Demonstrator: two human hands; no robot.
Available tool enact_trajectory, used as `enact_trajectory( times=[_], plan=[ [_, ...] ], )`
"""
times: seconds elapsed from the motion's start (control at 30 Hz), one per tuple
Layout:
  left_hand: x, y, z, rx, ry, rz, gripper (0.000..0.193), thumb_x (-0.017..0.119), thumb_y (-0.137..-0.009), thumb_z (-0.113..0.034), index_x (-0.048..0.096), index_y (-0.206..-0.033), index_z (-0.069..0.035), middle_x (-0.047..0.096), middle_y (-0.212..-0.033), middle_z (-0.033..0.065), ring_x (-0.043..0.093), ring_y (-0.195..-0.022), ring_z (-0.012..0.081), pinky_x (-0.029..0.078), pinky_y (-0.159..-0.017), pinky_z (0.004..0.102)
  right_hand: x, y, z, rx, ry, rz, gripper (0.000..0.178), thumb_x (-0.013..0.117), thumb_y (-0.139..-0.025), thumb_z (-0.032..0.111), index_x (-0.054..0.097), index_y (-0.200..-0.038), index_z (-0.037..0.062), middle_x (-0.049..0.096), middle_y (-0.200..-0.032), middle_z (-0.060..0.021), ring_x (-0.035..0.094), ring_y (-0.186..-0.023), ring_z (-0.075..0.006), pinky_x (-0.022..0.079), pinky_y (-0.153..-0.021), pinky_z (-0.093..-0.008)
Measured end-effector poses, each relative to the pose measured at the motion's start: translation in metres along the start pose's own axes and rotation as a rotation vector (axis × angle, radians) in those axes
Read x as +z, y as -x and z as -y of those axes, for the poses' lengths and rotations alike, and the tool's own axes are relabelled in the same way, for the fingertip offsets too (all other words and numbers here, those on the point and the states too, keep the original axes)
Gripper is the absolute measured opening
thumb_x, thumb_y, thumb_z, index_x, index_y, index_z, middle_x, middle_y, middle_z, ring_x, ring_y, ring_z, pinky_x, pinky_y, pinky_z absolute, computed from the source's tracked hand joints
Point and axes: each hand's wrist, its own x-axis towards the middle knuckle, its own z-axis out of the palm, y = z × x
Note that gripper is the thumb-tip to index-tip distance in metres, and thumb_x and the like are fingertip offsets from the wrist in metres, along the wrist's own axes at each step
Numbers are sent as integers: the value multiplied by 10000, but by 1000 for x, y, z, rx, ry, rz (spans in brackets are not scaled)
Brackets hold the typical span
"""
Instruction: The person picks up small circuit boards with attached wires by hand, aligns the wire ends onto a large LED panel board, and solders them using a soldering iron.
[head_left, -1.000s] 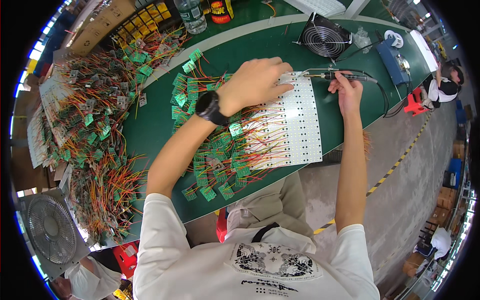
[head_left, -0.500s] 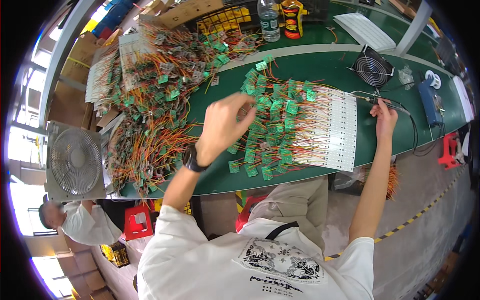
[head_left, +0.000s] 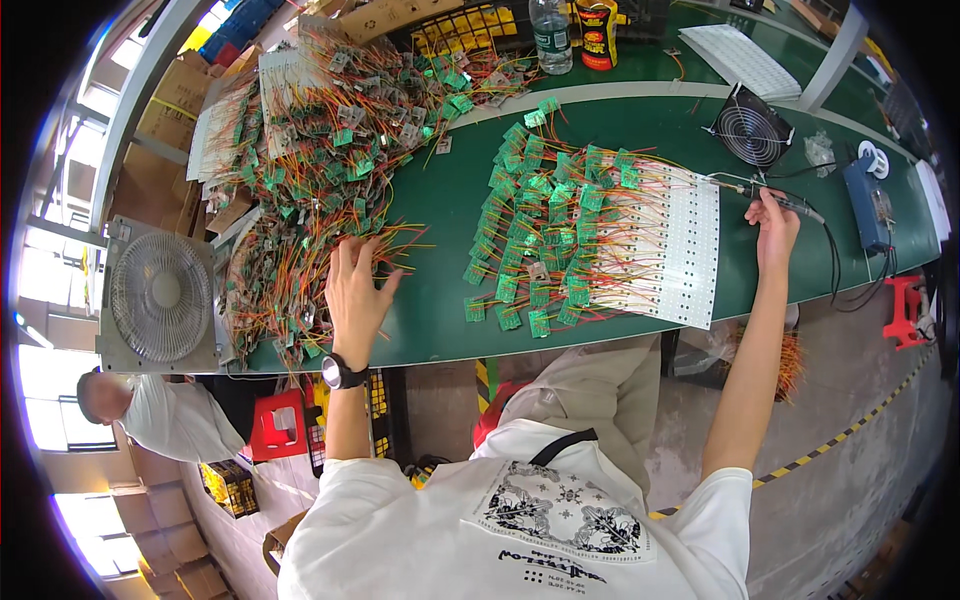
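My left hand (head_left: 356, 297) reaches with parted fingers to the right edge of a large heap of small circuit boards with red and yellow wires (head_left: 285, 275). Its fingertips are among the wires there, and I see nothing held in them. My right hand (head_left: 775, 235) grips a soldering iron (head_left: 797, 208), whose metal end points left toward a white perforated panel (head_left: 690, 250). Between my hands, rows of green circuit boards (head_left: 525, 245) lie on the panel's left side and beyond it, their wires running onto the panel.
A small black fan (head_left: 757, 135) and a blue soldering station (head_left: 866, 205) stand at the right. A bottle (head_left: 551, 38) and a yellow-red container (head_left: 597, 35) are at the back. A large grey fan (head_left: 160, 290) stands left; a person (head_left: 175, 420) sits beyond it.
My left hand has moved left and nearer, from the green boards beside the panel to the heap, and its fingers have spread. My right hand keeps the soldering iron in nearly the same place.
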Motion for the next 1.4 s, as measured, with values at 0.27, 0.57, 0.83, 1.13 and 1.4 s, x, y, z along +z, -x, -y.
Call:
enact_trajectory(
  times=[0.27,0.57,0.83,1.13,1.4],
  plan=[
    [-7,16,37,204,-8,-31,590,766,-729,-135,557,-1277,-71,528,-1279,117,505,-1157,326,415,-961,440,-7,-4,-3,20,26,-12,182,686,-880,115,640,-982,-28,644,-727,-85,612,-590,-163,438,-544,-243],
    [14,-5,51,279,108,-215,100,690,-814,-81,651,-889,-28,643,-876,71,607,-803,281,482,-696,384,-4,-3,-3,1,26,-8,176,691,-875,111,636,-965,-29,645,-722,-87,608,-582,-161,433,-536,-246],
    [35,-61,0,268,309,-289,148,700,-837,-147,605,-831,-33,612,-824,78,605,-743,292,480,-647,393,-4,0,-1,-7,26,-3,154,682,-877,103,635,-945,-27,641,-718,-87,600,-573,-161,429,-532,-246],
    [33,-43,-34,242,373,-311,231,689,-843,-156,619,-1006,-8,611,-1037,101,616,-911,304,503,-781,388,2,4,3,-13,31,-4,154,676,-875,117,641,-934,-22,633,-710,-74,591,-569,-149,419,-524,-240],
    [47,-31,-34,241,517,-195,87,663,-852,-84,638,-920,-36,626,-1019,92,625,-760,270,500,-632,363,2,3,5,-26,31,19,167,682,-867,125,655,-919,-31,637,-700,-76,590,-553,-148,431,-525,-240]
  ],
)
